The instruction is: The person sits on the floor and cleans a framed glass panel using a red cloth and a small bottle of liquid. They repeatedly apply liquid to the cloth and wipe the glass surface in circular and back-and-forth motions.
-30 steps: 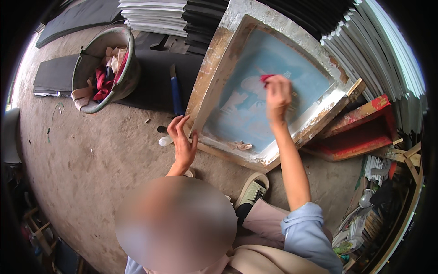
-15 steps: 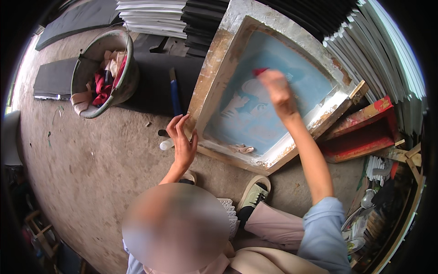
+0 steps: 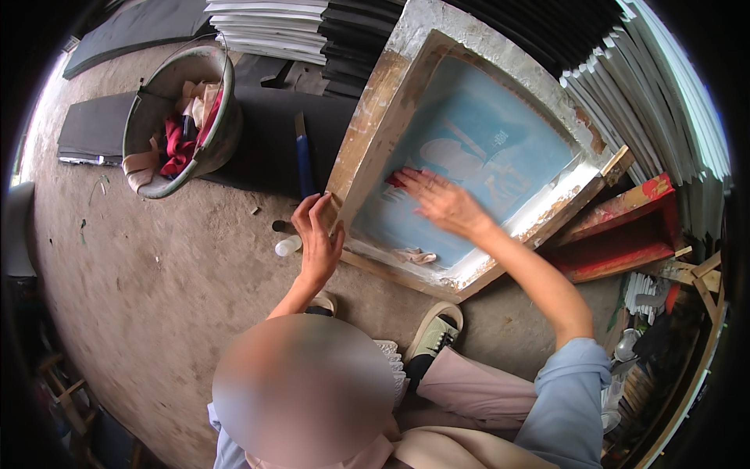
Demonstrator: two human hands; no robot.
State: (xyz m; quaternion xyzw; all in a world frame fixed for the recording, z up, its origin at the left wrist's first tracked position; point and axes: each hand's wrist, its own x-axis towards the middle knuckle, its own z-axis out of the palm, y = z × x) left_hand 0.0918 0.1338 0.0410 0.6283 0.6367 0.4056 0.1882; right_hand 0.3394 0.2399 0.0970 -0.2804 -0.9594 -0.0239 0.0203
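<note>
A small white bottle point(image 3: 287, 245) lies on the concrete floor point(image 3: 156, 266) at nine o'clock of the left hand point(image 3: 319, 238), whose fingers curl around the wooden screen frame point(image 3: 367, 133) edge. The right hand point(image 3: 444, 205), fingers spread flat, presses a red rag point(image 3: 396, 179) on the blue mesh point(image 3: 476, 168). Since half a second ago that hand has slid from the mesh's upper middle toward seven o'clock.

1. Metal basin point(image 3: 152, 117) holding red and pale rags, well left of the grip.
2. Blue-handled tool point(image 3: 303, 160), just above-left of the grip.
3. Small white bottle point(image 3: 287, 246) on the floor, just left.
4. Red wooden frames point(image 3: 625, 234), well right.
5. Stacked white and dark sheets point(image 3: 269, 27), far above.
6. Dark mat point(image 3: 94, 129), far left.
7. Sneaker point(image 3: 433, 332), below.
</note>
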